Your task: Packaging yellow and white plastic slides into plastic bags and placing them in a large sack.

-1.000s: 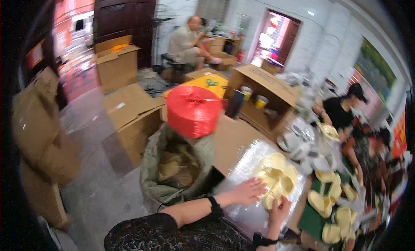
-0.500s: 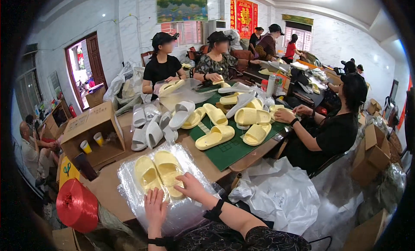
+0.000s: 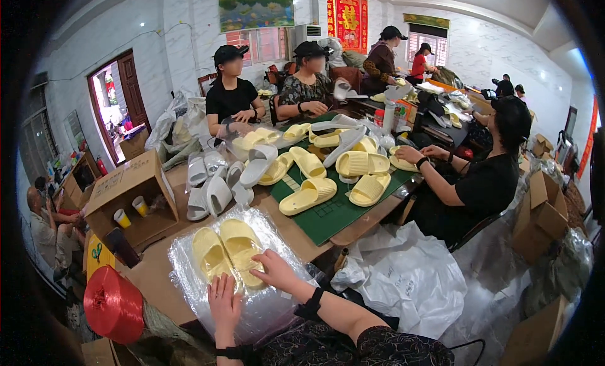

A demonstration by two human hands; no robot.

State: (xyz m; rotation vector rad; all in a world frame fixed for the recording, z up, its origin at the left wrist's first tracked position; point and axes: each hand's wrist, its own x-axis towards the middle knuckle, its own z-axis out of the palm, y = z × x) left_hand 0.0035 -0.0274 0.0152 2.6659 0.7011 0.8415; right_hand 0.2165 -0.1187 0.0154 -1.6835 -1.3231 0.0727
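Observation:
A pair of pale yellow slippers (image 3: pixel 225 256) lies side by side on a stack of clear plastic bags (image 3: pixel 189 284) on the brown table in front of me. My left hand (image 3: pixel 225 306) rests flat on the plastic just below the left slipper, fingers spread. Fingers apart, my right hand (image 3: pixel 275 271) presses on the heel end of the right slipper. Neither hand grips anything.
Several yellow and white slippers (image 3: pixel 309 196) cover a green mat (image 3: pixel 334 211) beyond. An open cardboard box (image 3: pixel 129 199) with paper cups stands at the left. A red twine spool (image 3: pixel 113 305) sits near my left. Seated people work around the table; white bags (image 3: pixel 403 278) lie at right.
The view has swung from the boxes and red spool on the left to the long table with people. My hands stay on the slippers and plastic.

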